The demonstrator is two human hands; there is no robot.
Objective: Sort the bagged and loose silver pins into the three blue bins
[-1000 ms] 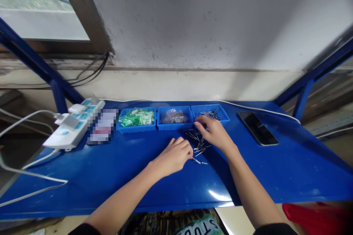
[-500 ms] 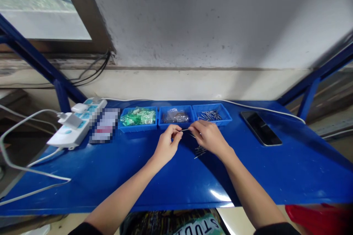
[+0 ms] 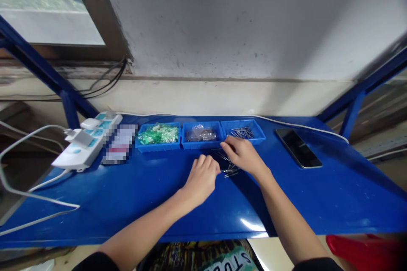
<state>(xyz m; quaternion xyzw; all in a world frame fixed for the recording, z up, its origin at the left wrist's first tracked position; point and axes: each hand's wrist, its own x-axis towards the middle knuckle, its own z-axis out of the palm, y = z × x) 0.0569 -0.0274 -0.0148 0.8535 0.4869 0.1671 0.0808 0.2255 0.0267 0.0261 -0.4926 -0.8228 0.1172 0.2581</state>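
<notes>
My left hand is closed, palm down, its fingertips at the left edge of a small loose pile of thin metal pins on the blue table. A thin metal piece shows at those fingertips. My right hand is closed in a pinch above and behind the pile, in front of the right blue bin. From its fingertips a thin dark metal rod points left. More thin metal pins lie in that bin. The pinched ends are hidden by the fingers.
The middle bin holds clear plastic bags, the left bin green packets. A phone lies to the right. A blurred-out phone-like object and a white power strip with cables are at left. Blue frame posts flank the table.
My left hand has let go of the rod that both hands held and moved down and right to the pile. My right hand keeps the rod, shifted slightly right.
</notes>
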